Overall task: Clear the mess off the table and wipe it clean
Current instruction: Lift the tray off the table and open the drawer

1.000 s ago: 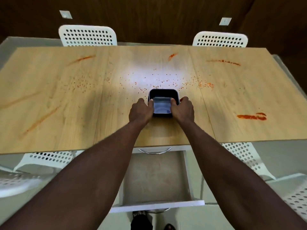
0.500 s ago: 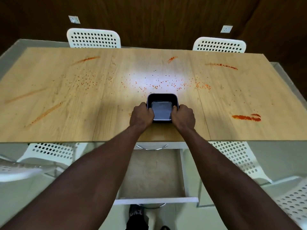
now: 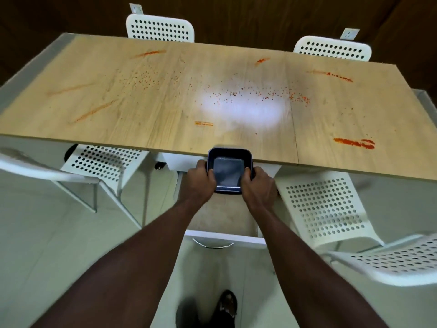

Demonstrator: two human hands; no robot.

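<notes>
A dark square tray [image 3: 229, 171] hangs past the near edge of the wooden table [image 3: 165, 110], above the open drawer [image 3: 224, 218]. My left hand [image 3: 199, 179] grips its left rim and my right hand [image 3: 257, 185] grips its right rim. Red streaks [image 3: 354, 143] and scattered red crumbs [image 3: 248, 93] cover the tabletop. A short orange smear [image 3: 203, 123] lies near the front middle.
White perforated chairs stand around: two at the far side [image 3: 160, 28] [image 3: 332, 49], one near left [image 3: 104, 162], one near right [image 3: 324, 209], another at the lower right [image 3: 402, 261]. The drawer front with its metal handle [image 3: 212, 243] juts toward me. My shoes [image 3: 228, 306] show below.
Both hands pulled the tray toward me, off the tabletop to beyond its near edge and over the drawer. An orange smear now shows where the tray stood. The view tipped downward.
</notes>
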